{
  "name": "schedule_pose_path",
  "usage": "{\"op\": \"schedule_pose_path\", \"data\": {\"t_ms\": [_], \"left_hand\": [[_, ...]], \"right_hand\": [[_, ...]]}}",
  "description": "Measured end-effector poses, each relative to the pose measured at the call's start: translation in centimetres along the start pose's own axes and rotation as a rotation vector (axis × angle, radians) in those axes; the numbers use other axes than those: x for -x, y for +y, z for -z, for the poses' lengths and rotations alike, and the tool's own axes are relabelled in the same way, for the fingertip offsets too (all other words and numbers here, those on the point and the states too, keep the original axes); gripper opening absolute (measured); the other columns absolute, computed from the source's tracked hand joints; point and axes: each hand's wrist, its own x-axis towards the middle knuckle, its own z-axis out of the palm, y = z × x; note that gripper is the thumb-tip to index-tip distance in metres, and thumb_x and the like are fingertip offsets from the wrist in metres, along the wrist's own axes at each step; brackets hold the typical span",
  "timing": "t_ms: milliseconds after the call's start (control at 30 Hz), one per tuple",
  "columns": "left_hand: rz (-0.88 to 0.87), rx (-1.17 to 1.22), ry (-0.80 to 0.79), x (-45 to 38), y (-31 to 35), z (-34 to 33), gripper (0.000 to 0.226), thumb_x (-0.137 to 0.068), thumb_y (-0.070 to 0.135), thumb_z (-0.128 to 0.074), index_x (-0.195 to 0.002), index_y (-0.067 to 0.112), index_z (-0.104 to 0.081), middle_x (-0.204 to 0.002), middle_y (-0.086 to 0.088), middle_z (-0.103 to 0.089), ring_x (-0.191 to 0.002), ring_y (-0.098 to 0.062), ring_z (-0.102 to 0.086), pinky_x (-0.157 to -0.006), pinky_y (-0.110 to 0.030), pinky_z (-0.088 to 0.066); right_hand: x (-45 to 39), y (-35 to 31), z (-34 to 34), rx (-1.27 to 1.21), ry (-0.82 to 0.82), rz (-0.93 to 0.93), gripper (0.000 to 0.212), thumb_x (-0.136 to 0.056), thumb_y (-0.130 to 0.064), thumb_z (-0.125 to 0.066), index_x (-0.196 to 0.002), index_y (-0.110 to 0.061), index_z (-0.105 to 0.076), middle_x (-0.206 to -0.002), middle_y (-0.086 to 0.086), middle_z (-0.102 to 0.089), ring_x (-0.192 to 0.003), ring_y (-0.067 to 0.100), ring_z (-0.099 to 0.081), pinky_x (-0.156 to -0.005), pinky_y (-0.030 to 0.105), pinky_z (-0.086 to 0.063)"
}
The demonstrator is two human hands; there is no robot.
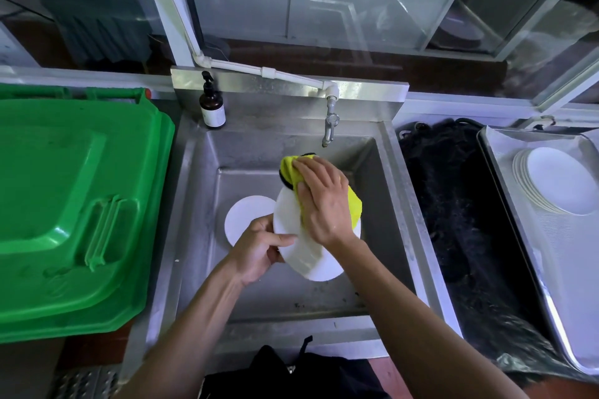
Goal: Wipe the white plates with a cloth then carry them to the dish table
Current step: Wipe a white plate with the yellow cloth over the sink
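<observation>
While both hands grip plate (304,249) and cloth (351,204), steel sink (259,152) adjoins green bin lid (64,188).

The right hand (324,201) and yellow cloth (355,204) hide the upper part of the held plate (311,256). That plate covers the right side of a second plate (244,217) on the sink (194,204) bottom. The picture's right edge cuts the tray (518,191) and its plate stack (557,181). The bottle (212,107) label is too small to read.
</observation>
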Motion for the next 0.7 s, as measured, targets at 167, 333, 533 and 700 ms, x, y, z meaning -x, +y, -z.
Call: {"op": "schedule_pose_path", "data": {"t_ms": [167,333,533,700], "left_hand": [[-0.006,-0.007,-0.007,0.0,0.3,0.3,0.036,-0.072,0.003,-0.07,-0.106,0.009,-0.076,-0.107,-0.019,-0.072,-0.096,-0.033,-0.069,-0.077,-0.04,-0.055],[-0.025,-0.006,-0.005,-0.3,1.5,0.2,0.034,-0.072,0.0,-0.068,-0.105,0.007,-0.072,-0.101,-0.016,-0.069,-0.09,-0.03,-0.066,-0.073,-0.036,-0.051],[-0.046,0.007,-0.011,-0.3,2.3,0.1,0.025,-0.072,-0.001,-0.066,-0.092,0.013,-0.072,-0.094,-0.013,-0.067,-0.088,-0.028,-0.065,-0.073,-0.038,-0.05],[-0.044,-0.017,-0.007,-0.2,2.4,-0.1,0.027,-0.072,0.002,-0.069,-0.096,0.013,-0.075,-0.097,-0.013,-0.073,-0.087,-0.028,-0.071,-0.069,-0.036,-0.058]], "right_hand": [[0.5,-0.4,-0.3,-0.003,-0.031,0.099,0.041,-0.105,-0.028,-0.036,-0.139,-0.017,-0.056,-0.142,-0.004,-0.054,-0.14,0.023,-0.038,-0.111,0.051,-0.03],[1.2,-0.8,-0.2,-0.032,-0.065,0.184,0.043,-0.105,-0.027,-0.035,-0.143,-0.015,-0.053,-0.148,-0.004,-0.05,-0.145,0.023,-0.033,-0.114,0.052,-0.027],[2.2,-0.5,0.1,-0.041,-0.112,0.323,0.046,-0.104,-0.024,-0.036,-0.148,-0.014,-0.047,-0.155,-0.004,-0.042,-0.15,0.025,-0.027,-0.115,0.056,-0.024],[0.7,0.6,0.5,-0.039,-0.115,0.347,0.046,-0.106,-0.026,-0.033,-0.148,-0.014,-0.046,-0.155,-0.003,-0.042,-0.148,0.024,-0.031,-0.114,0.054,-0.027]]}}
